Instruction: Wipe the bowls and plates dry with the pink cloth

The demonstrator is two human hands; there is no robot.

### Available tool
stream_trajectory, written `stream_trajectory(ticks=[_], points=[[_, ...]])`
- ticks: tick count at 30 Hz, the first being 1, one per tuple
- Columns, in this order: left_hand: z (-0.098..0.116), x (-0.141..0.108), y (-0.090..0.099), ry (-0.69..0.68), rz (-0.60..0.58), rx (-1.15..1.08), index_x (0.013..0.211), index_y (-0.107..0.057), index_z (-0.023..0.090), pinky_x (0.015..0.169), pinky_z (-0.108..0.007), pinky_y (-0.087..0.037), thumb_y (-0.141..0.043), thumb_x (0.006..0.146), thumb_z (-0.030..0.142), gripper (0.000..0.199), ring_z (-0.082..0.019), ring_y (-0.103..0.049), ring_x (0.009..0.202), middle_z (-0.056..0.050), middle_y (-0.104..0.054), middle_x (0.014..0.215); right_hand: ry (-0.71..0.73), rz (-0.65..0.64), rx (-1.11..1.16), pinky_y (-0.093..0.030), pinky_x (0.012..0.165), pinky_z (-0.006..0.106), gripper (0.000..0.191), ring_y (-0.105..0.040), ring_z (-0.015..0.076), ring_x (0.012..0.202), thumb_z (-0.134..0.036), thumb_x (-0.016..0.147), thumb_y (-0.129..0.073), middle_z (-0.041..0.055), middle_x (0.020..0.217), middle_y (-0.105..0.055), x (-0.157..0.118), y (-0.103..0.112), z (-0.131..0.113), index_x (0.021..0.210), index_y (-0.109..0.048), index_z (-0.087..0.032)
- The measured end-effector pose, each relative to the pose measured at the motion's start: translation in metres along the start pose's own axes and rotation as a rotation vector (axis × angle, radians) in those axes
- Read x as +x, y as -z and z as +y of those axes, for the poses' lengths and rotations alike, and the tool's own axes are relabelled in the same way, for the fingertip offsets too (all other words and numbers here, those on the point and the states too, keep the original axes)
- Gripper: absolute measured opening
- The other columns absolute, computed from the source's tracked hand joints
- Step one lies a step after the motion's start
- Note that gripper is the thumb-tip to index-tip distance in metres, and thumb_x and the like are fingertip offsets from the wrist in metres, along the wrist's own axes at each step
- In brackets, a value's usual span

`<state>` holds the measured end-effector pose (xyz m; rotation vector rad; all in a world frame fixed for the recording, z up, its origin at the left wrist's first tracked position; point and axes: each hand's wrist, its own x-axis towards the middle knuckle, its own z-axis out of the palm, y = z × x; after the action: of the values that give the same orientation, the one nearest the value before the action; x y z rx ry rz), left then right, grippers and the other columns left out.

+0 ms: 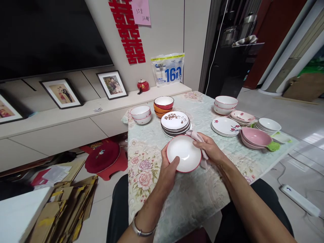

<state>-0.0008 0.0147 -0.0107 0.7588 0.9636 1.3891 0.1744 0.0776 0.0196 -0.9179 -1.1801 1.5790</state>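
My left hand [170, 164] grips the left rim of a white bowl with a red edge [184, 153], thumb inside it. The bowl is tilted so its inside faces me, above the front half of the table. At the bowl's right rim, my right hand [206, 145] is closed around a pale pink cloth [196, 135], which hangs behind and beside the rim. Just beyond the bowl stands a stack of flower-patterned plates [175, 120]. Behind these are stacked orange and red bowls [163, 107], with white red-rimmed bowls [140, 115] to their left.
On the table's right side are white bowls [225, 104], flowered plates [226, 126], pink oval dishes [256, 137] and small white dishes [269, 124]. A flowered cloth [144, 179] covers the table. A red stool [105, 158] and flattened cardboard [63, 209] lie left on the floor.
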Motion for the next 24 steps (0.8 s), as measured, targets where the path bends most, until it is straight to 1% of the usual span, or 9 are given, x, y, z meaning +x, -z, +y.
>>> stream_trajectory(ticks=[2, 4, 7, 11, 13, 15, 17, 20, 24], points=[[0.0, 0.002, 0.0, -0.015, 0.091, -0.045, 0.138, -0.044, 0.026, 0.096, -0.034, -0.05, -0.073, 0.075, 0.021, 0.07, -0.022, -0.062, 0.113, -0.008, -0.064, 0.127, 0.03, -0.028, 0.026, -0.053, 0.073, 0.032, 0.046, -0.068, 0.0232, 0.086, -0.045, 0.075, -0.073, 0.0062, 0.103, -0.073, -0.001, -0.003, -0.001, 0.114, -0.067, -0.022], [0.001, 0.004, -0.001, 0.009, 0.141, -0.133, 0.136, -0.048, 0.023, 0.095, -0.034, -0.051, -0.074, 0.071, 0.019, 0.07, -0.022, -0.065, 0.107, -0.008, -0.068, 0.121, 0.057, -0.013, 0.097, -0.054, 0.079, 0.034, 0.043, -0.068, 0.0247, 0.092, -0.05, 0.076, -0.072, 0.0071, 0.106, -0.074, 0.0, -0.006, -0.001, 0.109, -0.069, -0.023], [0.003, 0.003, -0.003, 0.085, 0.107, -0.247, 0.135, -0.05, 0.02, 0.093, -0.036, -0.052, -0.079, 0.068, 0.019, 0.072, -0.023, -0.067, 0.103, -0.011, -0.07, 0.119, 0.057, 0.061, 0.18, -0.054, 0.077, 0.035, 0.036, -0.069, 0.0252, 0.089, -0.049, 0.074, -0.075, 0.0069, 0.1, -0.075, 0.002, -0.014, 0.004, 0.099, -0.071, -0.022], [0.004, 0.0, -0.005, 0.164, -0.01, -0.319, 0.136, -0.051, 0.019, 0.091, -0.041, -0.054, -0.082, 0.068, 0.022, 0.075, -0.027, -0.069, 0.103, -0.013, -0.07, 0.12, 0.03, 0.116, 0.189, -0.054, 0.069, 0.033, 0.04, -0.069, 0.0242, 0.082, -0.051, 0.073, -0.076, 0.0054, 0.094, -0.076, 0.001, -0.032, 0.011, 0.099, -0.07, -0.022], [0.004, -0.001, -0.006, 0.193, -0.011, -0.314, 0.132, -0.054, 0.016, 0.088, -0.042, -0.056, -0.084, 0.066, 0.023, 0.073, -0.029, -0.07, 0.099, -0.014, -0.072, 0.114, 0.048, 0.112, 0.228, -0.055, 0.071, 0.033, 0.043, -0.069, 0.0242, 0.086, -0.052, 0.073, -0.075, 0.0052, 0.098, -0.075, 0.0, -0.041, 0.012, 0.103, -0.069, -0.023], [0.004, -0.001, -0.006, 0.211, 0.023, -0.298, 0.126, -0.059, 0.012, 0.082, -0.041, -0.057, -0.086, 0.063, 0.024, 0.069, -0.03, -0.071, 0.092, -0.015, -0.075, 0.104, 0.06, 0.105, 0.264, -0.055, 0.073, 0.033, 0.043, -0.069, 0.0241, 0.09, -0.053, 0.074, -0.074, 0.0053, 0.102, -0.075, -0.002, -0.049, 0.013, 0.105, -0.068, -0.024], [0.004, 0.0, -0.006, 0.218, 0.06, -0.288, 0.121, -0.062, 0.011, 0.073, -0.039, -0.059, -0.086, 0.062, 0.023, 0.064, -0.028, -0.072, 0.082, -0.013, -0.076, 0.094, 0.047, 0.094, 0.262, -0.055, 0.074, 0.033, 0.042, -0.068, 0.0239, 0.089, -0.056, 0.075, -0.072, 0.0058, 0.1, -0.075, -0.004, -0.053, 0.013, 0.101, -0.068, -0.024], [0.004, 0.005, -0.005, 0.211, 0.119, -0.319, 0.116, -0.065, 0.013, 0.059, -0.032, -0.057, -0.083, 0.061, 0.019, 0.058, -0.022, -0.069, 0.064, -0.007, -0.075, 0.079, 0.015, 0.022, 0.221, -0.054, 0.073, 0.032, 0.041, -0.067, 0.0234, 0.086, -0.06, 0.076, -0.068, 0.0058, 0.095, -0.074, -0.006, -0.052, 0.012, 0.094, -0.069, -0.023], [0.005, 0.012, -0.002, 0.221, 0.189, -0.395, 0.116, -0.065, 0.016, 0.056, -0.03, -0.056, -0.078, 0.06, 0.013, 0.057, -0.021, -0.068, 0.063, -0.003, -0.074, 0.076, -0.007, -0.192, 0.099, -0.052, 0.083, 0.035, 0.034, -0.065, 0.0233, 0.091, -0.049, 0.079, -0.07, 0.0043, 0.098, -0.072, -0.009, -0.038, 0.009, 0.101, -0.071, -0.023]])
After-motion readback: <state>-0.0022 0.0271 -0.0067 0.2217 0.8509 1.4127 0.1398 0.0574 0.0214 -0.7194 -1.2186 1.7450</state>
